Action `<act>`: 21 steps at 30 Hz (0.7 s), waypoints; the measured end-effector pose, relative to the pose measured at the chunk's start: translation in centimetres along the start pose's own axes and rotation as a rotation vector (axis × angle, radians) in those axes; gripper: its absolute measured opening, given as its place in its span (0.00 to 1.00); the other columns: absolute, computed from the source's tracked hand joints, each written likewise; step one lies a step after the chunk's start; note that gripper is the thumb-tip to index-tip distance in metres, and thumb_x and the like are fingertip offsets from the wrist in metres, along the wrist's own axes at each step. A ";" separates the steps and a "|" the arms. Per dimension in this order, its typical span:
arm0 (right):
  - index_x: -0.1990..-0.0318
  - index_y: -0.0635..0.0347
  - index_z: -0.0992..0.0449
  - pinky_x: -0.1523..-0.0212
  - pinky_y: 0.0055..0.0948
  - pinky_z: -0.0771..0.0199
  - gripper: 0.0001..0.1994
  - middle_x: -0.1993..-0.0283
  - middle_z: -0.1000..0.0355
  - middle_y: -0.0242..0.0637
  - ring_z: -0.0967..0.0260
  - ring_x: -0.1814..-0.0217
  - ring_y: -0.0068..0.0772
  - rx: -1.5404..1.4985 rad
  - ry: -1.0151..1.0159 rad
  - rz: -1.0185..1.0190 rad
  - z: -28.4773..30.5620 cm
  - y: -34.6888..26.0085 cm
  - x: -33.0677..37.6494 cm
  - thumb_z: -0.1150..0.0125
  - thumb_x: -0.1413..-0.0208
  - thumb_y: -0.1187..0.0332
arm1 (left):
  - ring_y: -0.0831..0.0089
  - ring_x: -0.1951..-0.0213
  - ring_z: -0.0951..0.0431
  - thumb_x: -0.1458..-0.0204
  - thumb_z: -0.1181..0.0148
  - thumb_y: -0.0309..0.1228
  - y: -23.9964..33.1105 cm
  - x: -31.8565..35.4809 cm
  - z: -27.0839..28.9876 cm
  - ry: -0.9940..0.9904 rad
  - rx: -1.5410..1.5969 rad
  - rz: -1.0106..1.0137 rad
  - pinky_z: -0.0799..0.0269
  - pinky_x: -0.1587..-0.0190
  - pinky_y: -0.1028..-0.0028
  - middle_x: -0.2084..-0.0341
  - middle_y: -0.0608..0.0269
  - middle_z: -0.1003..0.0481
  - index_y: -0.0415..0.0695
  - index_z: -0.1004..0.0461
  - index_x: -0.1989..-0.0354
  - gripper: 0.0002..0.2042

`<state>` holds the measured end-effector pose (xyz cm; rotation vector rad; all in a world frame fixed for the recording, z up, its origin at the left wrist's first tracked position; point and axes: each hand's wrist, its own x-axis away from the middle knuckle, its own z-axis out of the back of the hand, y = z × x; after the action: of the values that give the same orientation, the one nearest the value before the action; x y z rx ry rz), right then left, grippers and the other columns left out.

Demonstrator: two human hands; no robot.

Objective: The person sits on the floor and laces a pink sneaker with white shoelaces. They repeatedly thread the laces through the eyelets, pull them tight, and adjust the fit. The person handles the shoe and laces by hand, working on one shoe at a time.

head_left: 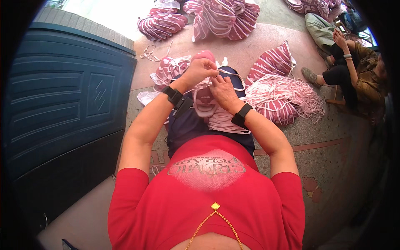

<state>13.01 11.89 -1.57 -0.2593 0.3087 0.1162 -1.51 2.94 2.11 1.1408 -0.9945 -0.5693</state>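
On my lap lies a pink piece that looks like a shoe upper [204, 102], its rounded edge toward me. Above it my left hand [200, 74] has thumb and fingers pinched on a white lace [236, 76], which loops out to the right over my dark trousers. Close beside, my right hand [226, 91] rests lower, fingers bent and pressed together over the upper and the lace; what lies under its fingertips is partly hidden. A rounded pink part [204, 55] shows just beyond my left hand.
A pile of pale pink laces [302, 96] lies right of my knees, by striped pink bundles [273, 62]. More bundles [227, 18] sit farther ahead. A dark blue door [62, 91] stands at left. Another person [354, 71] sits at right.
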 end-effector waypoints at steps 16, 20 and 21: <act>0.70 0.57 0.35 0.75 0.24 0.43 0.06 0.79 0.44 0.26 0.48 0.78 0.19 -1.276 0.916 -0.261 26.6 5.7 2.0 0.55 0.39 0.72 | 0.53 0.61 0.30 0.53 0.45 0.28 -2.5 3.7 1.5 -0.009 -1.184 -0.440 0.32 0.58 0.59 0.71 0.54 0.27 0.42 0.29 0.65 0.07; 0.71 0.52 0.34 0.86 0.16 0.53 0.09 0.80 0.44 0.21 0.54 0.85 0.12 -1.414 0.460 -0.740 16.6 6.0 1.5 0.52 0.38 0.63 | 0.53 0.61 0.30 0.52 0.44 0.30 -4.6 6.0 3.2 0.021 -1.203 -0.326 0.32 0.60 0.58 0.71 0.55 0.27 0.42 0.30 0.68 0.06; 0.71 0.52 0.31 0.86 0.16 0.51 0.10 0.79 0.42 0.20 0.51 0.83 0.11 -1.234 0.389 -0.960 13.9 3.9 0.4 0.50 0.39 0.61 | 0.54 0.61 0.30 0.51 0.44 0.31 -4.9 6.1 3.2 0.029 -1.192 -0.292 0.32 0.60 0.58 0.71 0.55 0.27 0.42 0.30 0.68 0.06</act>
<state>16.72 19.44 10.13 -1.6316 0.4376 -0.7359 -0.92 -5.24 -0.05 0.2023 -0.3021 -1.1597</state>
